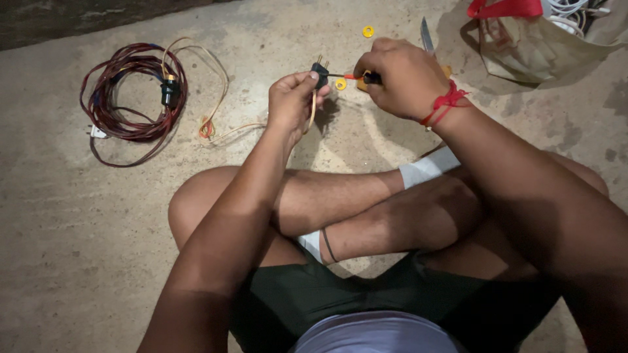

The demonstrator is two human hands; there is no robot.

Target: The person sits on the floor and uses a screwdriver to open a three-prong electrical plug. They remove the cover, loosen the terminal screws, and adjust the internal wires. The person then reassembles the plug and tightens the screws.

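My left hand (291,98) pinches a small black plug (320,72) with brass pins pointing up, a thin tan wire (235,127) trailing from it. My right hand (402,75), a red thread at its wrist, grips a small screwdriver (356,77) with an orange shaft, its tip against the plug's side. Both hands are held above the concrete floor, in front of my crossed legs.
A coil of red-brown cable (127,91) with a black lamp holder (170,91) lies at the left. Two small yellow rings (368,31) (340,84) and a knife blade (426,36) lie near my hands. A bag with red handles (523,39) holding white cables sits top right.
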